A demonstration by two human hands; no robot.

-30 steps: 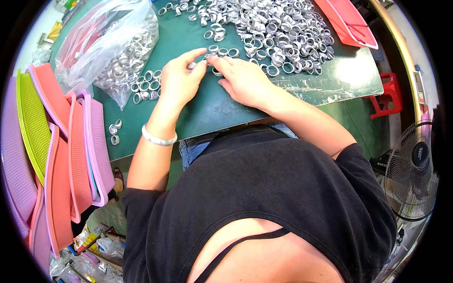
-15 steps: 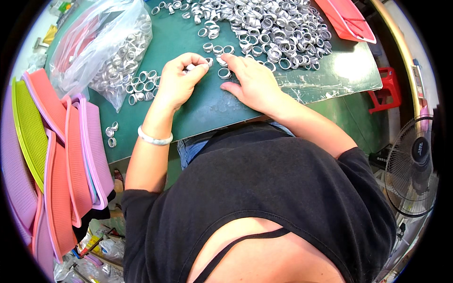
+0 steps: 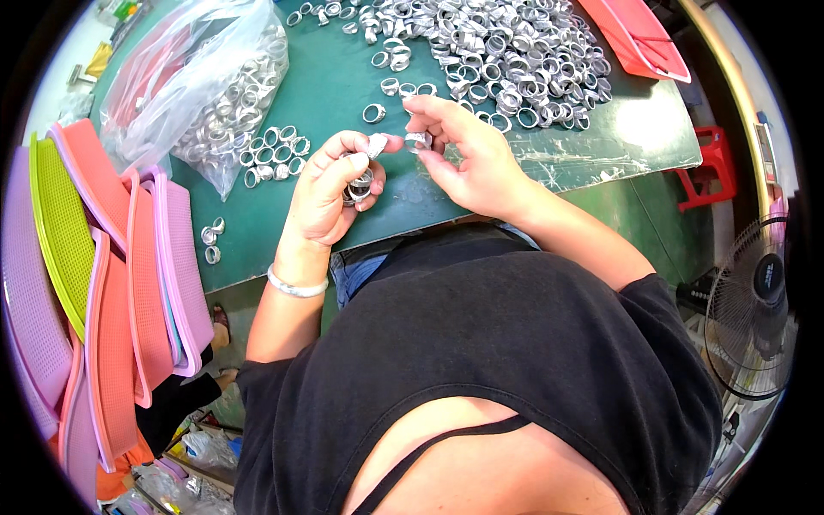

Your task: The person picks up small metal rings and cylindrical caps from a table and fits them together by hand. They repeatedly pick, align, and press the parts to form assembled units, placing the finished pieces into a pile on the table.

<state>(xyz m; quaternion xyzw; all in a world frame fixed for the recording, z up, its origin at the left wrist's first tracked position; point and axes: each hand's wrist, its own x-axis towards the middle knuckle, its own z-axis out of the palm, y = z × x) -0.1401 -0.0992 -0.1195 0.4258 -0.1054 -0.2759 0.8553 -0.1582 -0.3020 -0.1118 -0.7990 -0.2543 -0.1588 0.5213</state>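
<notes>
Cupping silver rings [image 3: 376, 147] in the curled left hand [image 3: 324, 196] lets the right hand [image 3: 477, 166] pinch a single ring [image 3: 420, 138] steadily.

At the left side, many baskets [image 3: 58, 232] with small holes are pressed together, purple, coral and one yellow-green, next to the bench [image 3: 257, 240]. The bench is green, and its surface is scratched near the right front edge. Toward its right end lies a red tray [image 3: 611, 33]. Beside this end, a red stool [image 3: 712, 176] stands on the green floor [image 3: 654, 221]; further right is a fan [image 3: 766, 281] with round wire cage. At the lower left there are plastic bags [image 3: 206, 448].
</notes>
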